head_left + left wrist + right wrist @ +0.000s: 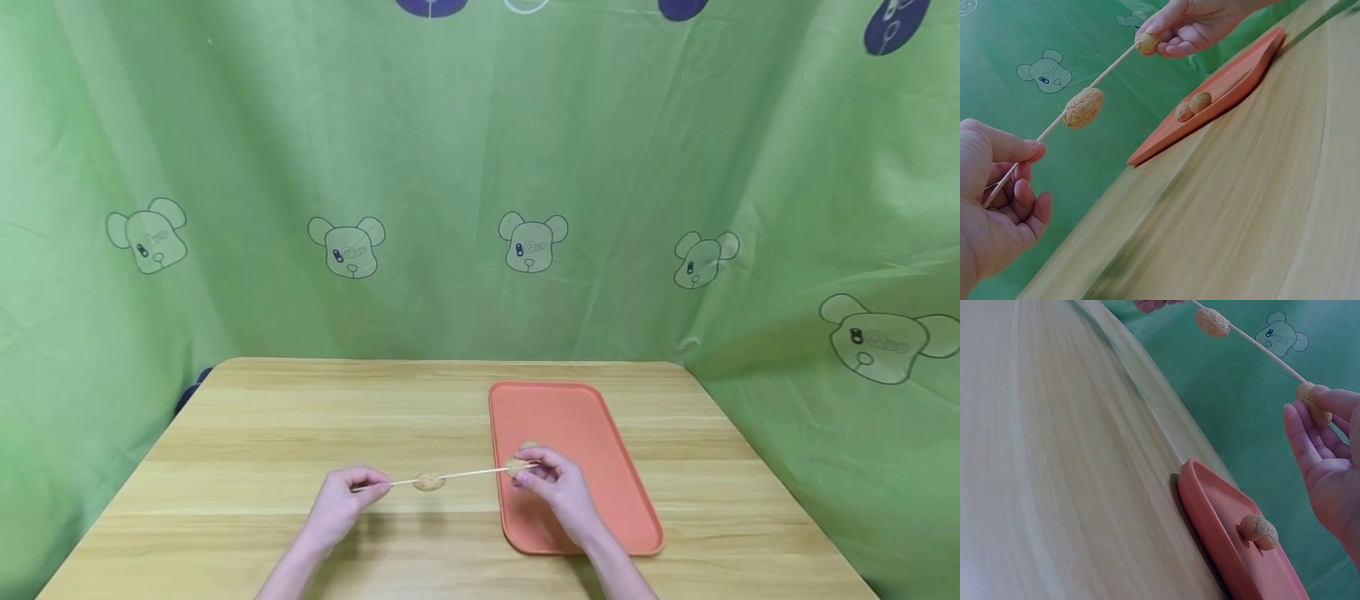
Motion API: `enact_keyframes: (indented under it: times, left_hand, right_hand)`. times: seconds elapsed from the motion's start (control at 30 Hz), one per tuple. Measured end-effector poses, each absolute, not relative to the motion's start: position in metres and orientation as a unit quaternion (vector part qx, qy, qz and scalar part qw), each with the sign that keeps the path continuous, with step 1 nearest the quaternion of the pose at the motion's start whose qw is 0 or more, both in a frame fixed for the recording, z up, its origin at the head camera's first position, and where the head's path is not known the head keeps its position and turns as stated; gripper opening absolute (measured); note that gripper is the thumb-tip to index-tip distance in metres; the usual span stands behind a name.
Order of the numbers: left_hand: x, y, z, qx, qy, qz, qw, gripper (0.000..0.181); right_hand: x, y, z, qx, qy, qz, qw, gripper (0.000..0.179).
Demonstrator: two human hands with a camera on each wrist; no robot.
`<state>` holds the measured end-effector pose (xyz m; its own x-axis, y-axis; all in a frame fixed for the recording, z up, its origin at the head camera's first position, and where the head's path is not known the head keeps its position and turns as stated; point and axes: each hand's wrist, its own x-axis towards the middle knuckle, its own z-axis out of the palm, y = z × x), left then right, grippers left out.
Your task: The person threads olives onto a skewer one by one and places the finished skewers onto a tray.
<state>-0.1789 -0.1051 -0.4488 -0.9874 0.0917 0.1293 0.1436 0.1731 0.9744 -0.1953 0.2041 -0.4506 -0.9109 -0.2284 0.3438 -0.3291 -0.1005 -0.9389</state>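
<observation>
My left hand (341, 500) pinches a thin wooden skewer (474, 473) near one end, between thumb and forefinger. A wrinkled tan ball, walnut-like (1084, 107), is threaded partway along it, between the two hands. At the far end my right hand (557, 492) pinches a second such ball (1314, 404) with thumb and fingers. The skewer runs into this ball, and in the head view its tip seems to show beyond. The skewer is held nearly level above the table, with the right hand over the tray.
A coral-red tray (564, 407) lies on the right part of the wooden table (360, 417). Two more wrinkled balls (1259, 532) sit together in it, partly hidden by my right hand in the head view. Green curtains (435, 167) with bear-head prints surround the table.
</observation>
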Motion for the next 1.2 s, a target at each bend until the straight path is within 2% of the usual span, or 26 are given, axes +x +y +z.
enact_keyframes:
  times: [0.43,0.97,1.1,1.2]
  left_hand:
    - [-0.1817,-0.1024,-0.4519,-0.078,-0.760,-0.646,0.016,0.011]
    - [-0.1804,-0.0990,-0.4518,-0.082,-0.760,-0.645,0.014,0.011]
    - [-0.1802,-0.0994,-0.4521,-0.083,-0.761,-0.643,0.016,0.010]
    - [-0.1803,-0.0996,-0.4516,-0.082,-0.761,-0.643,0.019,0.009]
  right_hand:
    - [-0.1968,0.2000,-0.4520,0.216,-0.655,0.723,0.040,0.039]
    - [-0.1937,0.1951,-0.4562,0.169,-0.655,0.736,0.022,0.037]
    - [-0.1929,0.1965,-0.4570,0.191,-0.629,0.754,0.012,0.041]
    - [-0.1933,0.1975,-0.4581,0.223,-0.586,0.779,0.000,0.035]
